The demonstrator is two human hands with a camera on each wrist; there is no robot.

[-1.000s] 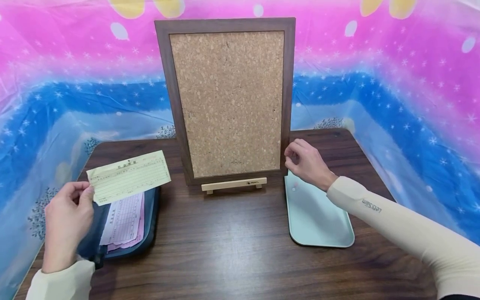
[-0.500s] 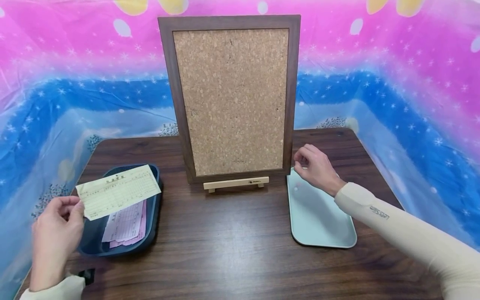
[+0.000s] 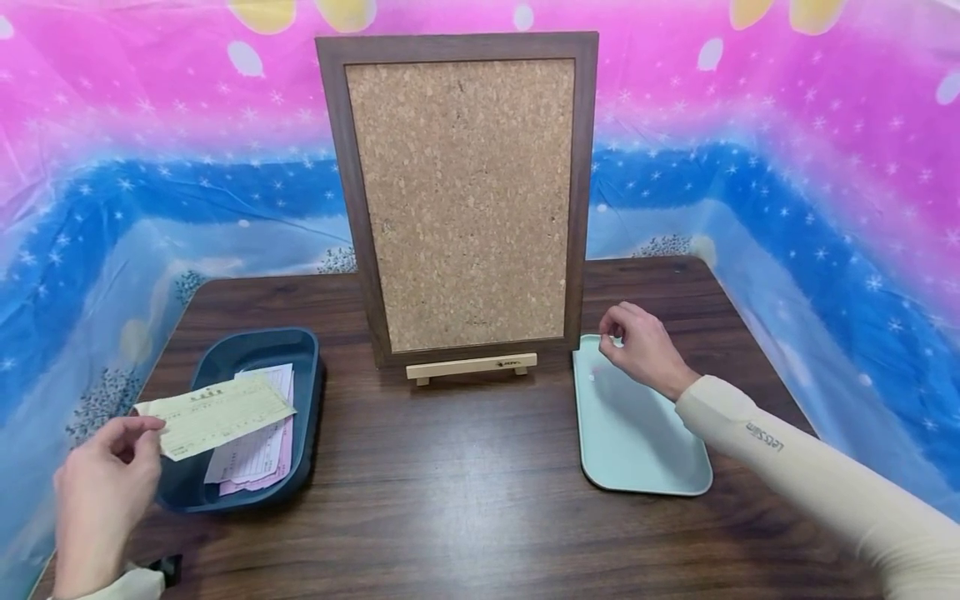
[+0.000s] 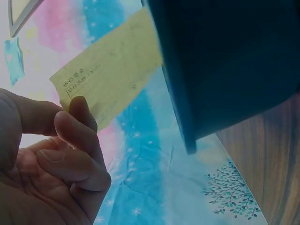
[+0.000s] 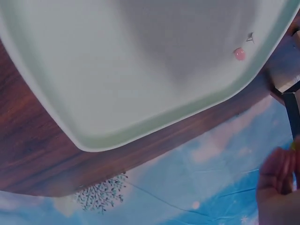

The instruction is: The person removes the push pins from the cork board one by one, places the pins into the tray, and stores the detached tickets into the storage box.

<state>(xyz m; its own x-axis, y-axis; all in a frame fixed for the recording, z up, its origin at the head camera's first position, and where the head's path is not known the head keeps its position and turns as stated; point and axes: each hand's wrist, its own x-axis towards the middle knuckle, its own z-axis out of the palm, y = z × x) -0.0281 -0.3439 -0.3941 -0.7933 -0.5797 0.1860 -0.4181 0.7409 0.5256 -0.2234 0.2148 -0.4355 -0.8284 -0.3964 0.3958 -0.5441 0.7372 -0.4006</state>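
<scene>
My left hand (image 3: 105, 492) pinches one end of a pale yellow receipt slip (image 3: 225, 414) between thumb and fingertips. It holds the slip over a dark blue tray (image 3: 310, 400) with white and pink printed slips (image 3: 251, 458) lying inside. In the left wrist view the slip (image 4: 110, 70) passes partly behind the tray's wall. Near the far left corner of a pale green tray (image 3: 645, 467), my right hand (image 3: 641, 346) has thumb and forefinger together. A bit of yellow, apparently a pushpin (image 5: 296, 145), shows at those fingertips in the right wrist view; most of it is hidden.
A framed corkboard (image 3: 465, 208) stands upright on a small wooden easel (image 3: 472, 367) at the back middle. In the green tray lie a pink pushpin (image 5: 239, 54) and a clear pushpin (image 5: 250, 37). Patterned cloth (image 3: 90, 250) hangs around the wooden table (image 3: 450, 517).
My left hand has lowered the yellow slip and moved it left, nearer the blue tray. The right hand has shifted slightly right and down from the board's edge.
</scene>
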